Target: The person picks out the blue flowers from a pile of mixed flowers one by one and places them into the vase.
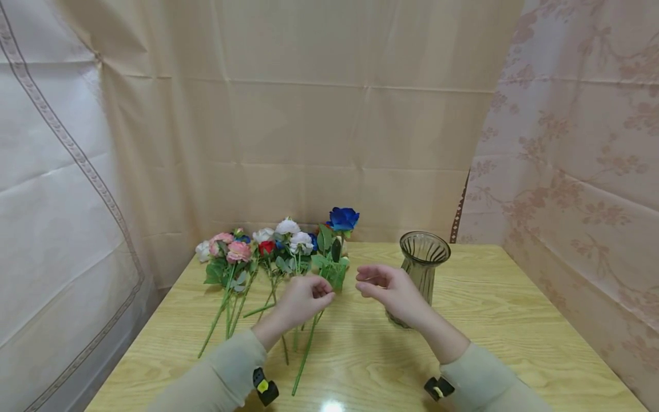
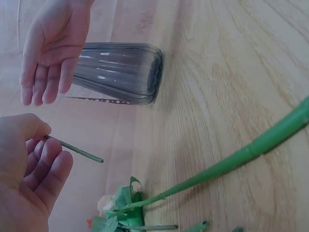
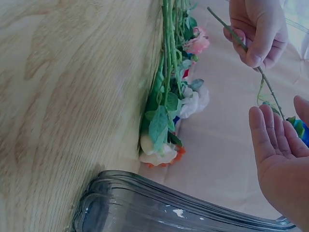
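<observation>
Currently, we record the left hand (image 1: 304,297) grasping a thin green stem (image 3: 270,88) between thumb and fingers; a short cut end juts past the fingertips in the left wrist view. In the right wrist view this stem runs on to leaves and blue petals, so we take it to be that of the large royal-blue artificial rose (image 1: 343,218), whose bloom stands at one o'clock from the left hand, held clear of the table.

The right hand (image 1: 399,292), at three o'clock from the left, is released: fingers extended in a soft curve, nothing gripped. Whether its fingertips touch the stem we cannot tell. At two o'clock from the right hand, just behind it, we note a smoky grey-green ribbed glass vase (image 1: 423,272), upright with a flared mouth; the rose is apart from it.

At ten o'clock from the left hand lies a row of artificial flowers, blooms toward the back: pink blossoms (image 1: 238,252), a small red rose (image 1: 266,248) and white blossoms (image 1: 301,242), their stems pointing roughly to six and seven o'clock.

Surface: a yellowish wood-grain table (image 1: 494,309), with a bright reflection at six o'clock. Surroundings: creased beige cloth (image 1: 309,126) at twelve, white cloth with a brown patterned border (image 1: 56,194) at ten, pink floral-print cloth (image 1: 582,149) at two.
</observation>
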A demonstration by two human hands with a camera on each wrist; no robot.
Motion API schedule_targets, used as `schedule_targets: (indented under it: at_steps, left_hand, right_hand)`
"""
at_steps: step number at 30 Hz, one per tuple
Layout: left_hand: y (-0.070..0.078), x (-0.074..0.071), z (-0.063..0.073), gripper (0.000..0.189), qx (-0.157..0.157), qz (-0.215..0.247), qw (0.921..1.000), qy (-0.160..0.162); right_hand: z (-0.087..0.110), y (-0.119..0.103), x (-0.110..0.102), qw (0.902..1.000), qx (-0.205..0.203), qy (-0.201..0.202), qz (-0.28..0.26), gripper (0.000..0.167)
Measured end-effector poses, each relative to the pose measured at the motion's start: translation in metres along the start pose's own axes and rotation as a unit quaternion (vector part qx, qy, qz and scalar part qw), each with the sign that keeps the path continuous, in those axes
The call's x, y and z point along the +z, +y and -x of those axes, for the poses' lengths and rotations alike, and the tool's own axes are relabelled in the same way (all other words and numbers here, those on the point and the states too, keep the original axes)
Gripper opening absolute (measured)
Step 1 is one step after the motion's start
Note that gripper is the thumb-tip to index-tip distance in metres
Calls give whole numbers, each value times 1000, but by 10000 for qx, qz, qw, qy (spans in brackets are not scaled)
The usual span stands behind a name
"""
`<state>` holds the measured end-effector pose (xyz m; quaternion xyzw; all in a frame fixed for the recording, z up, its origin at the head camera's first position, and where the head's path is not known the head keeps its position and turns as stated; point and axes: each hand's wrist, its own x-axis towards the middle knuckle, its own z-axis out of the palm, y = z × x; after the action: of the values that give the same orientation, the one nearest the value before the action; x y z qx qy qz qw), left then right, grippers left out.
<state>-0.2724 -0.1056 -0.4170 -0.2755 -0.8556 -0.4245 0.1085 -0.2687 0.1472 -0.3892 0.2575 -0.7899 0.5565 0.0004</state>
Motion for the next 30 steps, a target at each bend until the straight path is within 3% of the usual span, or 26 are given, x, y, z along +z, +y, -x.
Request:
schedule_targets:
  at_steps: [8, 19, 30]
  left_hand:
    - [5, 6, -1, 4, -125, 137, 9995, -240]
    - [9, 16, -5, 5, 100, 164, 9995, -260]
    - [15, 24, -6, 5, -143, 212, 9984, -497]
  right_hand:
    - [-6, 0, 1, 9988, 142, -16, -476, 38]
    - [-11, 6, 3, 9972, 139, -88, -736, 39]
    - [-14, 10, 5, 9957, 239, -83, -892, 39]
